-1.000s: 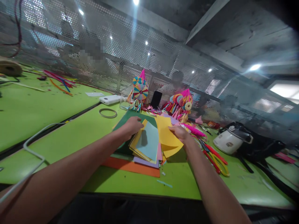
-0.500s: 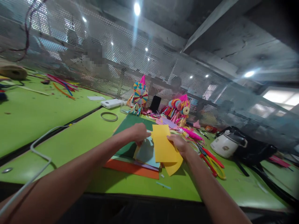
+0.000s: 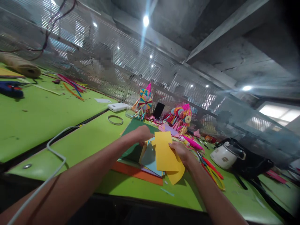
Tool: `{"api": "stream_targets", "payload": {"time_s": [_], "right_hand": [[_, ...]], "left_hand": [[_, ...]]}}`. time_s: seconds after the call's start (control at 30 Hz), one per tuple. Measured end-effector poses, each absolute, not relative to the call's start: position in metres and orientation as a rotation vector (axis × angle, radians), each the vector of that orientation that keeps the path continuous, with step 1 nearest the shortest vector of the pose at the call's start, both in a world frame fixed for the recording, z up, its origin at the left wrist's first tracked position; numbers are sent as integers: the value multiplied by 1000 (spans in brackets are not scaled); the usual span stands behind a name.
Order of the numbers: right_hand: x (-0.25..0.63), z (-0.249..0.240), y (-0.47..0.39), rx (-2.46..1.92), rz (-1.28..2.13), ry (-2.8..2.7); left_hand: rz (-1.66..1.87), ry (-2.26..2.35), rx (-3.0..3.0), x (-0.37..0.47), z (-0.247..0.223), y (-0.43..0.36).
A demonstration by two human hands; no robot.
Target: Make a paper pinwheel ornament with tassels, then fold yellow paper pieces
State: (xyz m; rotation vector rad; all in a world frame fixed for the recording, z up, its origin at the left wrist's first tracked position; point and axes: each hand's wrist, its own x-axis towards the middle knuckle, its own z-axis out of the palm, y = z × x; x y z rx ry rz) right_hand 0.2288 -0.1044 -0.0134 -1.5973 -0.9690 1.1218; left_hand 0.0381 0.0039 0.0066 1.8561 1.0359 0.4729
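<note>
Yellow sheets pinched at the edge, light and quick to bend

The right hand's [image 3: 181,151] grip is clamped on the yellow sheets [image 3: 163,153], its thumb on the near face by their right edge. At least 2 show: a flat rectangle in front and another with a curved lower edge below it. The left hand's [image 3: 142,134] fingers are at the upper edge of the pale blue sheet [image 3: 151,157]; I cannot tell whether they are pinching anything.

The yellow sheets stand over the right side of the paper pile, above the bench [image 3: 93,137]. They should weigh almost nothing, with a matt, card-like face that looks stiff enough to hold its shape, yet would probably crease under a hard pinch. An edge or corner, thumb against fingertips, seems the best hold; 2 sheets could slide over each other if held loosely.

Beneath the pale blue sheet, other paper edges fan out over the smooth dark green sheet [image 3: 131,151] and the long orange sheet [image 3: 138,173]. Farther right lie scissors with yellow handles [image 3: 217,179].
</note>
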Motion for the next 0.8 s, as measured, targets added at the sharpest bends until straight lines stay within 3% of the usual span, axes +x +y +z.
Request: {"api": "stream_targets", "payload": {"time_s": [0.33, 0.5, 0.8], "right_hand": [[229, -17, -111, -1606, 1138, -897], [237, -24, -114, -1621, 1087, -908], [227, -27, -102, -1626, 994, -1093]], "left_hand": [[474, 791, 1614, 48, -3, -16], [612, 938, 1686, 40, 3, 9], [434, 847, 1606, 34, 4, -6]]}}
